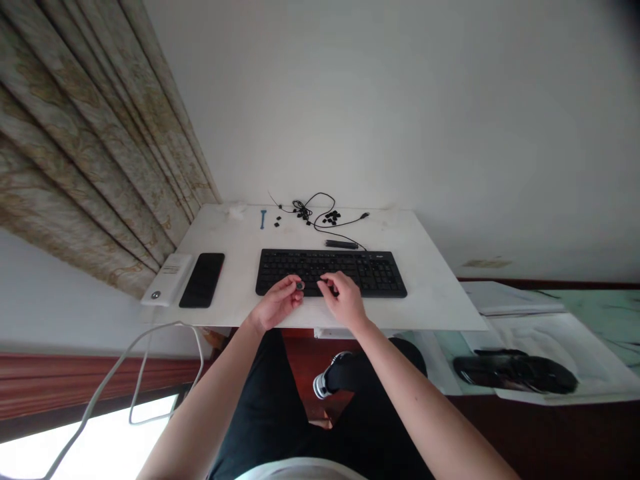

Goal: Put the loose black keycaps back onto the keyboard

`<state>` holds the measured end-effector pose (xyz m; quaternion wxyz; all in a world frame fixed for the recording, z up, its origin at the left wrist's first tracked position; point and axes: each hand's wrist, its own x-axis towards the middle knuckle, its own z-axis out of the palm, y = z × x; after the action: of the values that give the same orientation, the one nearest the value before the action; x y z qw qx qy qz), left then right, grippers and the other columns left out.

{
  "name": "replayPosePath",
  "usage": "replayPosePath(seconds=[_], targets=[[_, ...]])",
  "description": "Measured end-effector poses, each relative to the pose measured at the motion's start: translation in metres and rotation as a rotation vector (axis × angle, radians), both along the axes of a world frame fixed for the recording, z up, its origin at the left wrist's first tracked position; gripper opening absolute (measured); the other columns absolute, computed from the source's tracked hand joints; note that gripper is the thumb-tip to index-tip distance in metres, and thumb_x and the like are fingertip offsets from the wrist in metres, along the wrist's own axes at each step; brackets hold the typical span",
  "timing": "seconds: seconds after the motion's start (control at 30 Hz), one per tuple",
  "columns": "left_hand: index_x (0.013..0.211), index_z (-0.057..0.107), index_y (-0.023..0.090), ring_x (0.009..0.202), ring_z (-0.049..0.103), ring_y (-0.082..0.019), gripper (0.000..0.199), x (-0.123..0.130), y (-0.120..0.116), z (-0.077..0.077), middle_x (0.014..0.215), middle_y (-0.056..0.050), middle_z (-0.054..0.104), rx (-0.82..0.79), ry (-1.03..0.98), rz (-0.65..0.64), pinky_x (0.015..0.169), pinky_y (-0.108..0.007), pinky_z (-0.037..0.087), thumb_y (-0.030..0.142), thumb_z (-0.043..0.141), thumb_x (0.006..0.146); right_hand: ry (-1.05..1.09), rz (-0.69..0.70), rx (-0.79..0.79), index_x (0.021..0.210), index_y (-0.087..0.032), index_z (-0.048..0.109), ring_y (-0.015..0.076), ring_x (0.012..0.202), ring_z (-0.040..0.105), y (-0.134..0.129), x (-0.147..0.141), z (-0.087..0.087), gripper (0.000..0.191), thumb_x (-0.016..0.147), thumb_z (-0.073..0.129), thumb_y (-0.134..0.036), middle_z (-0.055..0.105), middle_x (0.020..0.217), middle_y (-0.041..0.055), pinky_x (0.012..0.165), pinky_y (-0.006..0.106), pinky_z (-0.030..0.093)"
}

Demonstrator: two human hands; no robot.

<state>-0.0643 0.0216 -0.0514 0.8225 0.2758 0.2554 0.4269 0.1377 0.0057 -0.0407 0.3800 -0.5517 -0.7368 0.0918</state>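
A black keyboard (385, 273) lies lengthwise near the front of the white table. My left hand (280, 303) is at its front edge, thumb and fingers pinched on a small dark piece that looks like a keycap (300, 285). Over the lower middle keys, my right hand (345, 299) is curled with thumb and forefinger close together; whatever is between them is hidden. Loose black keycaps (331, 217) lie in a small pile behind the keyboard, and a few more are scattered to the left. A black bar-shaped piece (341, 245) rests just behind the keyboard.
A coiled black USB cable (325, 195) lies along the table's back, with a small blue tool (263, 219) to its left. A black phone (203, 280) and a white box (167, 279) are at the left. Black shoes (515, 371) sit beyond the table's right side.
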Motion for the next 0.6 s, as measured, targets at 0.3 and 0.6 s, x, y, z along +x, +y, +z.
replayPosePath(seconds=[0.3,0.6], targets=[[0.091,0.060,0.020,0.067,0.054,-0.008,0.027,0.013,-0.019,0.008,0.079,0.001,0.058,0.034,0.178,0.088,0.066,-0.021,0.043,0.036,0.078,0.079,0.363,0.133,-0.255,0.093,-0.021,0.073,0.0162,0.074,0.063,-0.015,-0.033,0.004,0.015,0.089,0.064,-0.033,0.069,0.089,0.0053,0.066,0.027,0.050],[0.102,0.066,0.021,0.109,0.057,-0.028,0.018,-0.016,0.005,0.007,0.109,-0.011,0.065,1.019,1.359,0.404,0.102,-0.046,0.040,0.029,0.052,0.093,0.271,0.015,-0.337,0.081,-0.022,0.077,0.0160,0.069,0.063,0.026,-0.006,0.019,0.014,0.084,0.067,-0.029,0.073,0.079,0.0031,0.069,0.028,0.048]])
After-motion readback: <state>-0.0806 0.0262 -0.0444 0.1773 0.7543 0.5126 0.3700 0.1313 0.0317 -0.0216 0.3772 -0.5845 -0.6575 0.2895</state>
